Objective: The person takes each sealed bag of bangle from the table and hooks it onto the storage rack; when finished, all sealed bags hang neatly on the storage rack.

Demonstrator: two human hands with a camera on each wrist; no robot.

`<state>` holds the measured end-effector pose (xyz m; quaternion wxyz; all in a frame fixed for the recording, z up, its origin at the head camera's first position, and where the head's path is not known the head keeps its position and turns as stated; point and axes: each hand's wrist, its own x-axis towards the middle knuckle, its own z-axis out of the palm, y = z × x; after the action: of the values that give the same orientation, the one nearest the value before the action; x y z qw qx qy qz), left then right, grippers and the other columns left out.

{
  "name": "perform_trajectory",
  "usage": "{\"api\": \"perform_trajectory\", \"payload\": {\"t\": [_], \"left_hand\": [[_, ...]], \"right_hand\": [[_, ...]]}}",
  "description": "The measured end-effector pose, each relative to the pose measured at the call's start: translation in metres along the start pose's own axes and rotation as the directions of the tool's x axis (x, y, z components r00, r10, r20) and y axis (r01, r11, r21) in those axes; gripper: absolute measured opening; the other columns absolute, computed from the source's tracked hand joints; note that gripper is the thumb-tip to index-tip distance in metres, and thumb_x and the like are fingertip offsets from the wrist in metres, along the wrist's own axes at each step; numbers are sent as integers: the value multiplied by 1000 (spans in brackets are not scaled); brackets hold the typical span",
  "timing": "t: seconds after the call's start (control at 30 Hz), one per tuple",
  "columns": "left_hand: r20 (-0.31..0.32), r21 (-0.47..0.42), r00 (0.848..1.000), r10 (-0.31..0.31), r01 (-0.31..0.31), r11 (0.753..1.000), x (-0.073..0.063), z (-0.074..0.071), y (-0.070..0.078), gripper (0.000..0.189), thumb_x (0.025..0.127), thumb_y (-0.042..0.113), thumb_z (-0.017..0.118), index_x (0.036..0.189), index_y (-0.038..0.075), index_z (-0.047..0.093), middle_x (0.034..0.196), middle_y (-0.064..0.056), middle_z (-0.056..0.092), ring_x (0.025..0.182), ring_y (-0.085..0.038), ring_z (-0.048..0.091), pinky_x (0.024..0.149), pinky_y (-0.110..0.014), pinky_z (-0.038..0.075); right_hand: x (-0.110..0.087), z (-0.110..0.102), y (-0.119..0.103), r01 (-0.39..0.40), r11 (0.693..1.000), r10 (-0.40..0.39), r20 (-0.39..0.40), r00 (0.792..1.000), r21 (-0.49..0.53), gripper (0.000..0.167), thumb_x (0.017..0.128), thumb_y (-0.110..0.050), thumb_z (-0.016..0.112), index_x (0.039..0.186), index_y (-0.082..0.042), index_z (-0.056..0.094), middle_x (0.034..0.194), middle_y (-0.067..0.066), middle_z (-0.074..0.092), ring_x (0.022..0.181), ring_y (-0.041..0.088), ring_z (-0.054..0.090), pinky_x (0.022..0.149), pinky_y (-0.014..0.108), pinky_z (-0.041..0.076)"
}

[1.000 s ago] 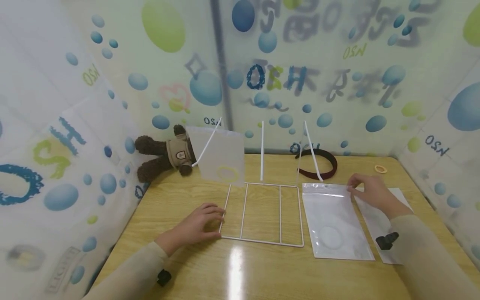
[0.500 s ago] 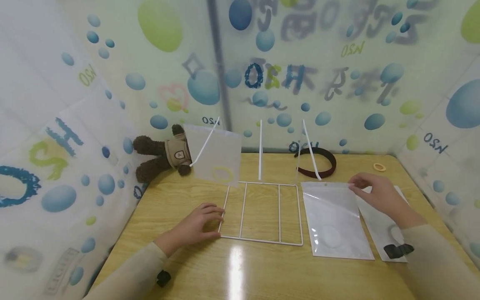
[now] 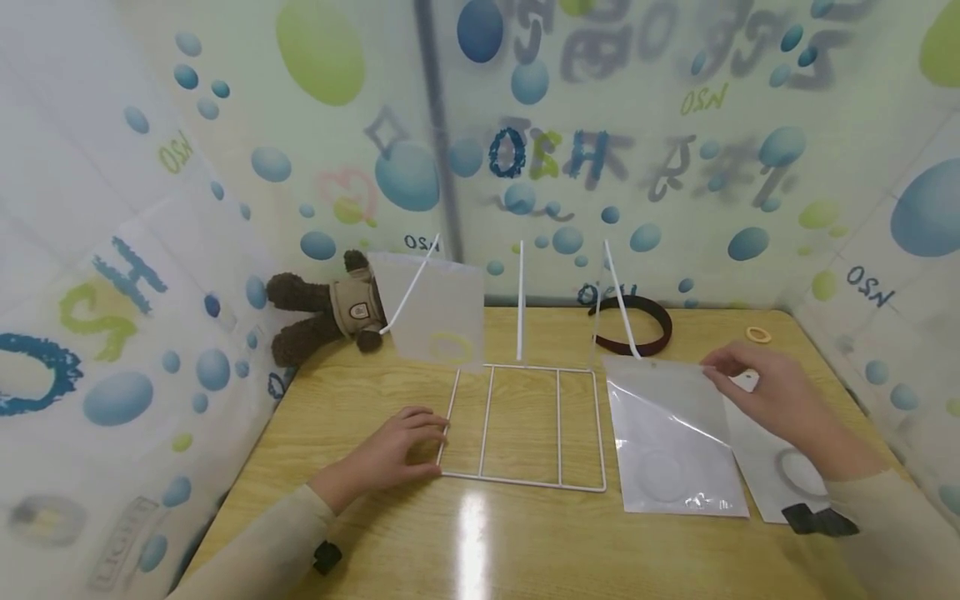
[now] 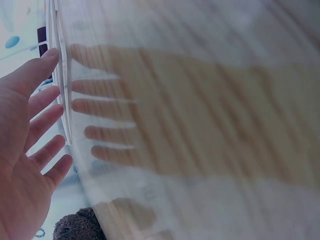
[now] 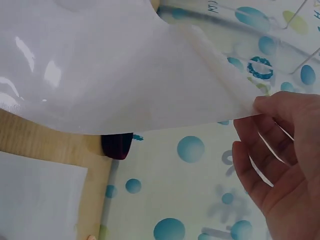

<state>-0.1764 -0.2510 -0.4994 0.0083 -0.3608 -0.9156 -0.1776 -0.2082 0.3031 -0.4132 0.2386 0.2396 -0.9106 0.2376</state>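
Observation:
My right hand (image 3: 772,396) pinches the upper right corner of a white zip bag (image 3: 667,442) between thumb and fingers. In the right wrist view that bag (image 5: 125,75) is lifted and bends at the held corner. A faint ring shape shows inside it. My left hand (image 3: 397,454) rests with relaxed fingers at the left side of a white wire display rack (image 3: 558,429). In the left wrist view the fingers (image 4: 47,120) lie beside the rack's edge. On the rack's left prong hangs another bag (image 3: 435,304) with a yellow ring in it.
A second flat bag (image 3: 780,467) with a ring lies under my right forearm. Behind the rack sit a dark headband (image 3: 663,321) and a small tan ring (image 3: 758,334). A brown teddy bear (image 3: 352,308) lies at the back left. Three white prongs (image 3: 521,300) stick up.
My right hand has raised the bag's top edge off the table, its corner going up and slightly right. The forearm has swung right, uncovering more of the second bag. My left hand stays put.

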Motion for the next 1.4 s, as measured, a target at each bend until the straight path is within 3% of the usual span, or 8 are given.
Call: {"api": "perform_trajectory", "payload": {"t": [0.2, 0.4, 0.63, 0.73, 0.87, 1.03, 1.2, 1.4], "left_hand": [[-8, 8, 1000, 6, -5, 1000, 0, 0, 0, 40, 87, 35, 83, 120, 15, 73, 143, -7, 63, 136, -38, 51, 115, -59, 42], [-1, 8, 1000, 8, -8, 1000, 0, -2, 2, 41, 87, 35, 83, 121, 14, 73, 143, -8, 63, 136, -38, 51, 114, -60, 42], [11, 12, 1000, -1, 0, 1000, 1, -3, 3, 41, 87, 36, 82, 121, 15, 72, 144, -7, 62, 137, -38, 50, 115, -59, 41], [9, 12, 1000, 2, -2, 1000, 1, -2, 3, 40, 87, 35, 83, 121, 15, 72, 144, -7, 62, 137, -37, 50, 115, -59, 41], [4, 17, 1000, 6, -6, 1000, 1, -1, 2, 41, 87, 35, 83, 120, 15, 73, 144, -8, 63, 137, -37, 51, 115, -59, 41], [1, 30, 1000, 6, -6, 1000, 1, -1, 2, 41, 86, 36, 84, 120, 15, 73, 143, -7, 63, 136, -36, 51, 116, -57, 42], [-5, 34, 1000, 10, -10, 999, 1, -1, 3, 41, 86, 36, 84, 119, 15, 73, 142, -8, 64, 135, -36, 52, 115, -57, 42], [-3, 29, 1000, 7, -7, 1000, 1, -3, 5, 40, 85, 35, 84, 118, 15, 73, 142, -8, 64, 135, -36, 52, 114, -58, 42]], "right_hand": [[7, -14, -24, 105, 993, -102, -72, 992, 44, 37, 70, 8, 89, 94, -16, 73, 85, -10, 73, 81, -8, 60, 74, 3, 48], [13, -27, -48, 157, 986, -153, -74, 985, 46, 43, 67, 9, 89, 96, -18, 75, 89, -13, 72, 84, -9, 60, 78, 3, 48], [21, -41, -71, 275, 956, -262, -129, 956, 102, 44, 65, 11, 86, 98, -17, 77, 90, -12, 73, 85, -5, 62, 83, 8, 47], [22, -49, -82, 280, 949, -268, -100, 958, 142, 36, 72, 5, 85, 98, -19, 76, 91, -12, 73, 87, -6, 61, 85, 7, 46], [24, -57, -97, 318, 924, -306, -89, 948, 210, 5, 93, -19, 77, 97, -19, 74, 90, -10, 72, 86, -5, 61, 84, 7, 48], [30, -61, -115, 389, 885, -363, -145, 920, 255, 30, 102, -41, 60, 95, -16, 73, 87, -8, 70, 85, -3, 61, 82, 7, 49], [40, -68, -131, 442, 858, -413, -163, 896, 262, 32, 103, -40, 59, 94, -13, 73, 87, -7, 70, 85, -3, 60, 82, 7, 49], [57, -78, -145, 487, 820, -457, -166, 874, 302, 10, 98, -19, 68, 95, -11, 73, 88, -3, 71, 83, -1, 57, 77, 11, 48]]}}
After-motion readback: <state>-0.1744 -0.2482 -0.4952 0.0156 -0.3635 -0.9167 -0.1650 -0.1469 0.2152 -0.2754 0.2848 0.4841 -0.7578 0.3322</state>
